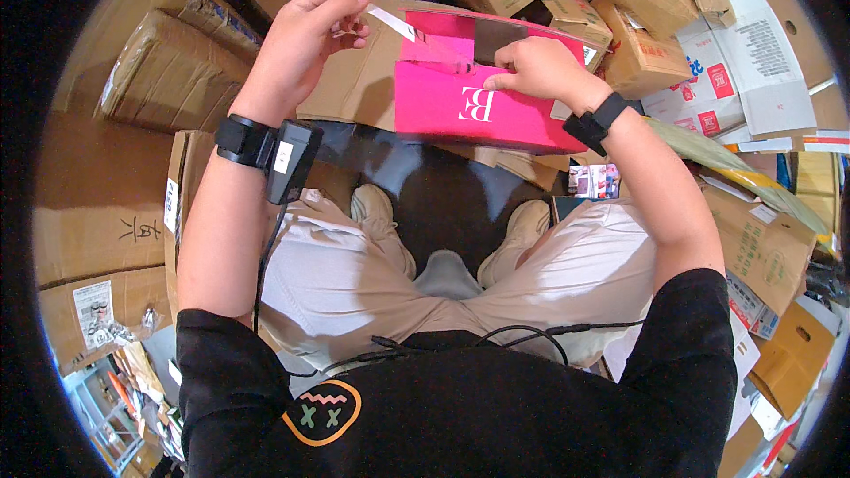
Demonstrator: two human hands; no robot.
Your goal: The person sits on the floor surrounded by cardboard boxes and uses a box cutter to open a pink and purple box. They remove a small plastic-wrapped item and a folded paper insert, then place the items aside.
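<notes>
A bright pink cardboard box [431,109] with white lettering stands beyond my knees, its top partly open. My left hand [332,16], up and left of the box, pinches the end of a strip of clear tape [393,22] with a white printed part. The strip slants down to the box's upper edge, where a bit of it seems to lie on the pink surface. At the box's near top edge is my right hand [531,70], its thumb and bent fingers gripping the cardboard. Both wrists wear black straps; the left one carries a small black device [292,160].
A flattened brown cardboard piece [352,83] lies left of and under the pink box. Stacked brown cartons [179,73] rise on the left. More cartons [641,46] crowd the right and far side. A black cable [265,259] hangs from the left wrist device.
</notes>
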